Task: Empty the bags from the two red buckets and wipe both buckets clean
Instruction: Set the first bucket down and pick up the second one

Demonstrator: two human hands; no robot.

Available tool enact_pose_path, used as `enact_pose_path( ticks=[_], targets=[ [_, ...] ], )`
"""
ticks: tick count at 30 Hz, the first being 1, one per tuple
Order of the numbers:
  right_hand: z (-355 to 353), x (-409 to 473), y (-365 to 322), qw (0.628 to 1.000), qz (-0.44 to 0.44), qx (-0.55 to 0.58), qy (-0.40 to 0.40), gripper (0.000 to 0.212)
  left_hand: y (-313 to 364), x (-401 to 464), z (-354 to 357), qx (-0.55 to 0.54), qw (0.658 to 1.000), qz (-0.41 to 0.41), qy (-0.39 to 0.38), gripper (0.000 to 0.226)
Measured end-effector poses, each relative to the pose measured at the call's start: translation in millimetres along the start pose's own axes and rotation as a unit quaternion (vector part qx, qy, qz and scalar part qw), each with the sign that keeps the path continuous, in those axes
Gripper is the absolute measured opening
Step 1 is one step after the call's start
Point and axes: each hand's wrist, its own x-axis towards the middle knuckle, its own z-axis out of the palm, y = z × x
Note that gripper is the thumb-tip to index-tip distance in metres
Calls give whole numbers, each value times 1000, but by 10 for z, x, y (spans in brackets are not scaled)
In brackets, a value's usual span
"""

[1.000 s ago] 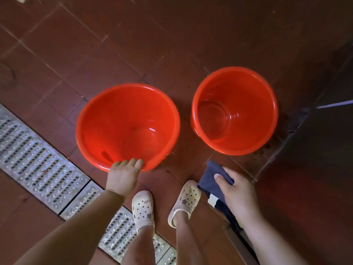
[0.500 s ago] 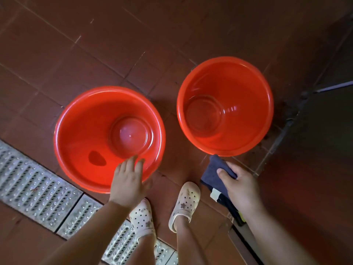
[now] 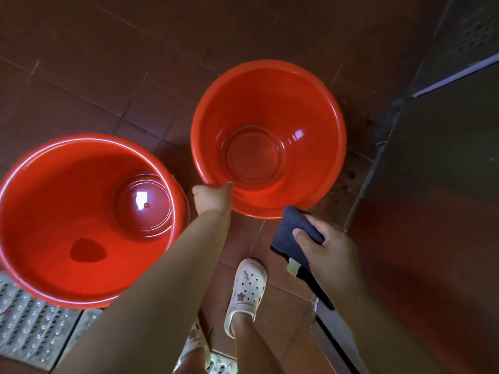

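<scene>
Two red buckets stand on the brown tiled floor, both with nothing inside. The left bucket (image 3: 81, 225) is close to me at the lower left. The right bucket (image 3: 270, 136) stands farther off at the centre. My left hand (image 3: 212, 198) grips the near rim of the right bucket, fingers curled over its edge. My right hand (image 3: 329, 252) holds a folded dark blue cloth (image 3: 294, 230) just below that bucket's near edge, thumb pressed on top.
A metal drain grate (image 3: 29, 327) runs along the floor at the lower left, partly under the left bucket. A dark wall or cabinet face (image 3: 445, 184) with a metal edge rises at the right. My feet in white clogs (image 3: 247, 287) stand below the buckets.
My left hand left the rim of the left bucket and took hold of the right bucket's near rim. The view moved closer to the buckets. My right hand kept the cloth.
</scene>
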Motion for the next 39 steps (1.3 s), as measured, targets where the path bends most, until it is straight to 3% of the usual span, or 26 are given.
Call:
enact_pose_path(
  ticks=[5,8,12,19,21,23,30,39],
  targets=[
    [-148,-108,21,999,-9,26,28,22,-5,-150,-32,6,998,53,38,28],
    [-308,-307,-133,999,-6,38,30,27,144,-461,-259,21,996,70,54,22],
    [-630,-746,-514,999,-16,20,40,28,420,-1061,-842,44,992,110,49,15],
    [-1282,-1838,-1384,989,-90,-98,65,38,1182,-2334,-1983,-12,978,208,-9,14],
    [-1454,-2200,-1609,981,-113,-130,86,40,1364,-2693,-2296,-45,966,249,-49,22],
    [-1635,-2599,-1783,975,-133,-142,108,40,1486,-3054,-2609,-72,951,293,-70,17],
    [-2367,-3948,-1953,959,-148,-66,234,36,1846,-4196,-3529,-95,885,418,-182,20],
    [-2985,-5158,-1390,928,-107,-14,356,33,1780,-5490,-3329,-26,804,538,-252,18]
  ],
)
